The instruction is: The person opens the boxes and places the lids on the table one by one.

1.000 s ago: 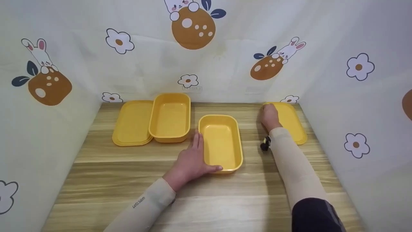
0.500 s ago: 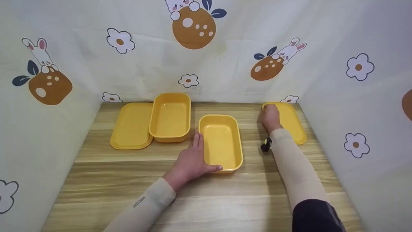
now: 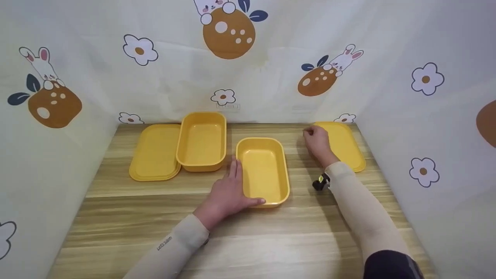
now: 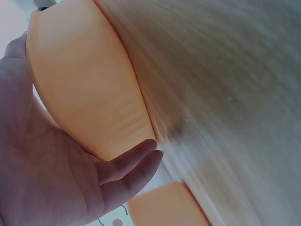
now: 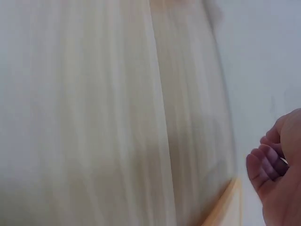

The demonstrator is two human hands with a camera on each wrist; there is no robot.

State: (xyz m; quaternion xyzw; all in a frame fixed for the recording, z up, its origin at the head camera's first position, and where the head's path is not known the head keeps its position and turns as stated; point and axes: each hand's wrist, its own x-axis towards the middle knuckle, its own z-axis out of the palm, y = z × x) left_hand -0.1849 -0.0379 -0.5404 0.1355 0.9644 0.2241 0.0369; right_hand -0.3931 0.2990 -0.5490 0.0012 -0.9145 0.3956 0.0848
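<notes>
An open yellow food container (image 3: pixel 265 172) stands near the middle of the table in the head view. My left hand (image 3: pixel 226 195) rests against its near-left corner, fingers extended along the side and thumb lying over the front rim. The left wrist view shows the palm and fingers touching the container's outer wall (image 4: pixel 84 75). At the back right, my right hand (image 3: pixel 318 144) is by the left edge of a flat yellow lid (image 3: pixel 347 147). Its fingers are curled, and no object shows in them in the right wrist view.
A second open yellow container (image 3: pixel 202 143) stands at the back left. Against its left side lies another yellow lid (image 3: pixel 155 153). Patterned cloth (image 3: pixel 271 77) encloses the wooden table (image 3: pixel 155 209) at the back and sides.
My right hand has moved left, off the right lid to beside its edge. The left lid has slipped slightly toward the front. My left hand has stayed at the middle container.
</notes>
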